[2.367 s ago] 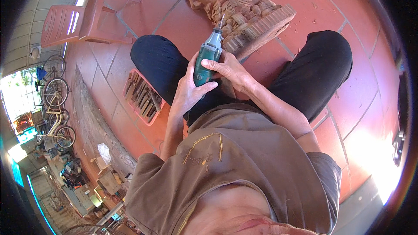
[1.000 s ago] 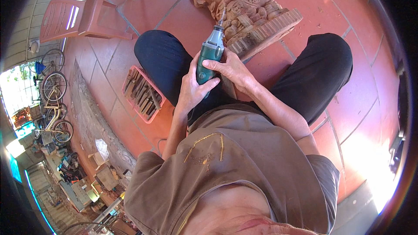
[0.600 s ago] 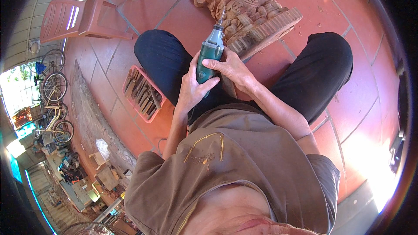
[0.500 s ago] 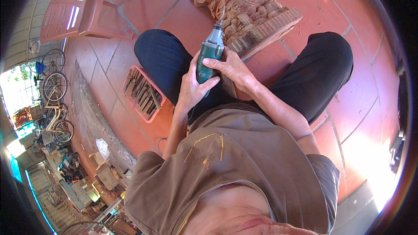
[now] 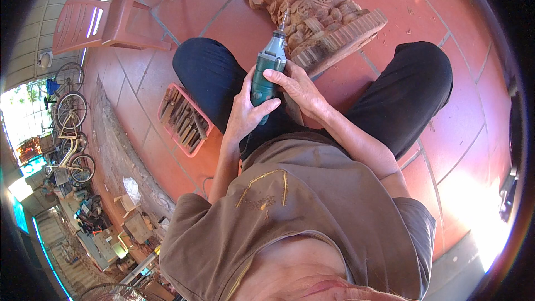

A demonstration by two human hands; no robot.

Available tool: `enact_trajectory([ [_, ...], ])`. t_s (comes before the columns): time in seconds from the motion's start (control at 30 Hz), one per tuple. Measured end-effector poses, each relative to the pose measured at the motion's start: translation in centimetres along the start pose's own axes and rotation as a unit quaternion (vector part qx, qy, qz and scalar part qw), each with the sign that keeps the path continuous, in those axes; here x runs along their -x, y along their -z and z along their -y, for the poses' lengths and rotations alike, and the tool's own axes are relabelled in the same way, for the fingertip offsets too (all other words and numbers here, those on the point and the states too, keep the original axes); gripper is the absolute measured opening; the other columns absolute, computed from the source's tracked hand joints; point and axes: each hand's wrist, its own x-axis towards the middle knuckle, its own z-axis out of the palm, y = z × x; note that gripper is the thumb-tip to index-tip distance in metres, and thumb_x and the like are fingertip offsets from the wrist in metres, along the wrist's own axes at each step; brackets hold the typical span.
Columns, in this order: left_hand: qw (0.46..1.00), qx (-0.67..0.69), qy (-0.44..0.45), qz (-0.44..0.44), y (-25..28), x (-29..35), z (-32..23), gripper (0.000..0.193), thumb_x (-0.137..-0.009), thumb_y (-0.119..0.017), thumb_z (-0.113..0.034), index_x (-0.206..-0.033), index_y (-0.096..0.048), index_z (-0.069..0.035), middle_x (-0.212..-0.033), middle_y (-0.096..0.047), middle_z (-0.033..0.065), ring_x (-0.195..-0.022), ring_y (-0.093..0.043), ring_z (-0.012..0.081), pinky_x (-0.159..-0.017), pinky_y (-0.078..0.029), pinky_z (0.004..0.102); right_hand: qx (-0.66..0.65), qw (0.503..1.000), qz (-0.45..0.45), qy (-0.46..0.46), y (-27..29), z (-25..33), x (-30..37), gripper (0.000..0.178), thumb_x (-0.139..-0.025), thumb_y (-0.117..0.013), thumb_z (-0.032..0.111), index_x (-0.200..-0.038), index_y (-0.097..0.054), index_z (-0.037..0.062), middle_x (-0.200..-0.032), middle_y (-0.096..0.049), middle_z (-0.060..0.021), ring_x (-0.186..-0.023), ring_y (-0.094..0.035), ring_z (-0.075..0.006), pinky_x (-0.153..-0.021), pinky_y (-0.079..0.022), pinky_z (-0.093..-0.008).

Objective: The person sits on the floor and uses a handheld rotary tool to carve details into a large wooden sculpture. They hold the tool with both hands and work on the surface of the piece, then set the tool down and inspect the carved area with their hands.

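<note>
Between my two hands is a green and grey rotary tool [image 5: 265, 81], its thin metal bit pointing away from me. My left hand [image 5: 243, 112] is wrapped round the lower left side of its body, thumb across the green casing. From the right, my right hand [image 5: 298, 86] grips the same body, its thumb lying along the upper casing. Just beyond the tool lies a carved reddish-brown wood sculpture [image 5: 312, 14] on its side, its ridged base toward the right. In this view the bit overlaps the carving; whether it touches cannot be told.
A pink basket of carving chisels [image 5: 184, 120] sits left of my left leg. Farther left are a reddish plastic chair [image 5: 117, 22], a long rough plank [image 5: 120, 145] and several bicycles [image 5: 71, 112]. Wood chips dot the red tiled floor [image 5: 446, 128].
My right thumb has shifted slightly on the tool's casing. Both hands keep their hold, and the tool and carving stay almost in place.
</note>
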Motion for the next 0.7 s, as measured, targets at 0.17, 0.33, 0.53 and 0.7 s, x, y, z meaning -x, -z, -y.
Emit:
enact_trajectory([
  [0.17, 1.0, -0.006, -0.003, 0.0, -0.1, -0.1, 0.0, 0.084, -0.079, -0.078, -0.026, -0.148, -0.034, -0.008, -0.113, -0.064, 0.0153, -0.1, -0.065, 0.0227, -0.089, -0.05, 0.0351, -0.012, 1.0, -0.002, 0.004, -0.1, 0.2, 0.1, 0.071, -0.086, -0.07, 0.05, -0.124, -0.053, -0.0077, -0.114, -0.061, -0.0194, -0.108, -0.057, -0.0229, -0.097, -0.043, -0.0355],
  [0.33, 1.0, -0.007, -0.008, -0.004, -0.3, -0.2, -0.1, 0.084, -0.078, -0.078, -0.024, -0.148, -0.034, -0.009, -0.11, -0.065, 0.0143, -0.099, -0.065, 0.0218, -0.088, -0.05, 0.0349, -0.017, 1.0, -0.008, -0.001, 0.0, 0.3, 0.1, 0.069, -0.086, -0.071, 0.048, -0.125, -0.053, -0.0063, -0.114, -0.061, -0.0181, -0.107, -0.057, -0.0215, -0.098, -0.043, -0.0359],
  [0.53, 1.0, 0.003, 0.031, 0.0, 0.5, 0.4, 0.0, 0.087, -0.077, -0.079, -0.026, -0.149, -0.034, -0.006, -0.123, -0.059, 0.0123, -0.109, -0.058, 0.0182, -0.095, -0.046, 0.0328, -0.017, 0.999, -0.029, -0.038, -1.2, 1.2, 0.5, 0.055, -0.089, -0.07, 0.035, -0.125, -0.055, -0.0034, -0.116, -0.062, -0.0123, -0.109, -0.057, -0.0196, -0.099, -0.043, -0.035],
  [0.7, 0.998, -0.037, -0.044, -0.013, 0.5, 0.2, 0.3, 0.091, -0.075, -0.082, -0.029, -0.149, -0.031, -0.01, -0.107, -0.065, 0.0201, -0.096, -0.068, 0.0309, -0.085, -0.051, 0.0395, -0.016, 0.999, -0.03, -0.026, -0.8, 1.2, 0.6, 0.056, -0.09, -0.069, 0.033, -0.133, -0.051, 0.0014, -0.124, -0.058, -0.0091, -0.114, -0.056, -0.0204, -0.102, -0.042, -0.0365],
])
